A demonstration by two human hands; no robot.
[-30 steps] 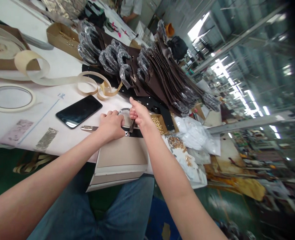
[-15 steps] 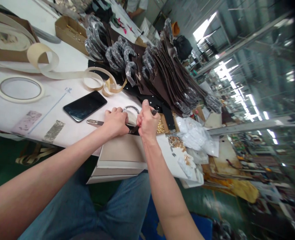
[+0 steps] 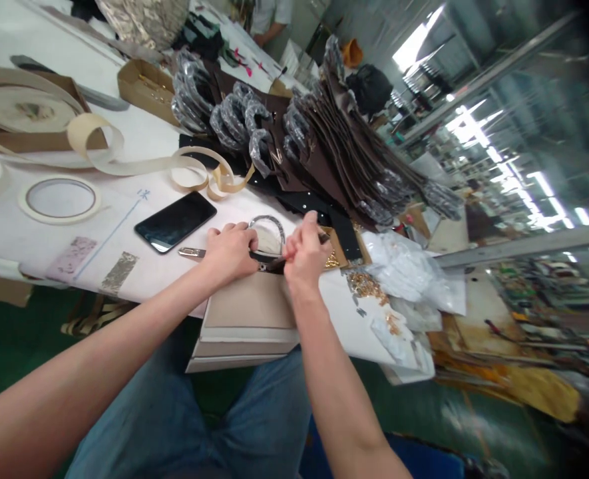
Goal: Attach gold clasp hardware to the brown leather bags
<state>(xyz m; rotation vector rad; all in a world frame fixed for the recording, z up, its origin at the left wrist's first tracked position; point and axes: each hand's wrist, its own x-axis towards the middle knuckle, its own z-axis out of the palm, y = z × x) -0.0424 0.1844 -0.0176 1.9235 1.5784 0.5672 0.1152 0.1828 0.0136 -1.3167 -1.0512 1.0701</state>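
Note:
My left hand (image 3: pixel 230 251) has its fingers bent over a beige bag panel (image 3: pixel 249 303) at the table's front edge, pressing down by a plastic-wrapped ring-shaped handle (image 3: pixel 269 219). From under that hand sticks out a flat slotted metal piece (image 3: pixel 192 253). Close to its right, my right hand (image 3: pixel 305 251) is closed in a fist around a dark-handled tool (image 3: pixel 323 237). Its dark lower end meets the piece near a small metal fitting (image 3: pixel 263 267); the exact kind of tool is hidden by my fingers.
Behind my hands lie brown bag panels (image 3: pixel 344 133) with wrapped handles. A phone (image 3: pixel 176 221), a tape roll (image 3: pixel 60 199) and a loose beige strip (image 3: pixel 124 163) are left. A box of gold fittings (image 3: pixel 333 258), loose fittings (image 3: pixel 367 286) and plastic bags (image 3: pixel 398 269) are right.
The view has shifted, so the table's things sit lower and, at the right side, farther right. My right hand has moved slightly away from the left, keeping its grip on the tool.

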